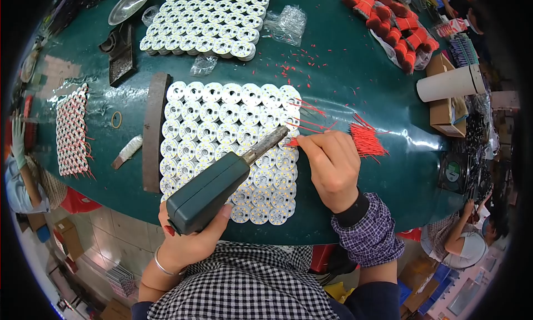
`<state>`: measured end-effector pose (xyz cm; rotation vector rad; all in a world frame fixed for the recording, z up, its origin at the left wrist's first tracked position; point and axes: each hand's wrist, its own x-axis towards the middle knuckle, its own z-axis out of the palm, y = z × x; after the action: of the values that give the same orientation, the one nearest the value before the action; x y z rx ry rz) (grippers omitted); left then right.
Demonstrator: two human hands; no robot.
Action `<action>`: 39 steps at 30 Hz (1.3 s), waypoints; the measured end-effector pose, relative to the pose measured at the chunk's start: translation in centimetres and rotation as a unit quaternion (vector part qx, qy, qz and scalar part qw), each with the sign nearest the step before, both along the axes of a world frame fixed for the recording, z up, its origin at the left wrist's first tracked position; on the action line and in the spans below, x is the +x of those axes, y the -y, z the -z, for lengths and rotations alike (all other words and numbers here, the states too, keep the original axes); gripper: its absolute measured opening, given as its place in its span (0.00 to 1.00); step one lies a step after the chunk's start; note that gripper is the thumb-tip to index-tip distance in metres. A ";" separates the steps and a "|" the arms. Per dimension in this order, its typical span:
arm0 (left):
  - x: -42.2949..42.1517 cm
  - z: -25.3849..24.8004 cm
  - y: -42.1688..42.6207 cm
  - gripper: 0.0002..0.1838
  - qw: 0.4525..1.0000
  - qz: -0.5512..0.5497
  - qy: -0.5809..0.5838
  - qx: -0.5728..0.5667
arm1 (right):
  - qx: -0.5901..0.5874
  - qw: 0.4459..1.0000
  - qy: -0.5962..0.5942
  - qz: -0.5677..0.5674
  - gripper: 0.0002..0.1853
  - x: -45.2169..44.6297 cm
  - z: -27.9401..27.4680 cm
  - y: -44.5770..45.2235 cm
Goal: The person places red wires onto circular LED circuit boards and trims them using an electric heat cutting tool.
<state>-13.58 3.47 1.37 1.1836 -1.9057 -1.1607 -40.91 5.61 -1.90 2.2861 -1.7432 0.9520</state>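
In the head view, the person's left hand point(194, 239) wraps around the handle of a dark green soldering gun point(208, 189), fingers closed on it. The gun slants over a panel of white round discs point(205, 111) lying on the green table point(355, 89), its metal barrel aimed far and right. The tip hangs over the panel's right columns, close to the other hand; whether it touches a disc cannot be told.

The right hand point(336, 167) is at the panel's right edge, thumb and forefinger pressed together, pinching a red wire point(291, 142) at a disc there. Farther along that edge, more red wires stick out to the right. A loose pile of red wires point(367, 139) lies just beyond the right hand.

Left of the panel stands a brown bar point(154, 131), with a white wrapped tool point(130, 152) and a rubber band point(116, 119) farther left. At far left lies a smaller panel with red wires point(72, 132). On the far side are stacked disc panels point(205, 20) and a metal dish point(130, 5); at far right, bundles of red wire point(394, 25) and a white cylinder point(451, 82). A co-worker's gloved hand point(18, 139) shows at the left edge.
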 end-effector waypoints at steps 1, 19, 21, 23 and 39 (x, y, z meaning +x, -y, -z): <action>-0.1 0.1 0.0 0.10 1.000 0.009 0.001 -0.025 | 0.003 1.000 -0.001 -0.002 0.16 0.0 0.0 0.0; -0.9 -0.7 0.5 0.10 0.999 0.015 -0.045 0.006 | 0.012 1.000 -0.012 -0.004 0.15 -0.1 0.3 -0.1; -0.9 -0.7 0.5 0.10 0.999 0.021 -0.040 -0.003 | 0.012 1.000 -0.012 -0.004 0.15 -0.1 0.4 -0.1; -1.0 -0.7 0.4 0.10 0.999 0.006 -0.045 0.006 | 0.011 1.000 -0.013 -0.004 0.15 -0.1 0.4 -0.1; 1.1 -0.1 -2.0 0.22 1.000 -0.004 0.025 0.000 | -0.037 0.999 -0.008 -0.016 0.15 0.5 0.1 -0.2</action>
<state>-12.43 5.44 1.45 1.2291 -1.9359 -1.1359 -40.44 5.77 -2.01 2.2762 -1.6399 0.9838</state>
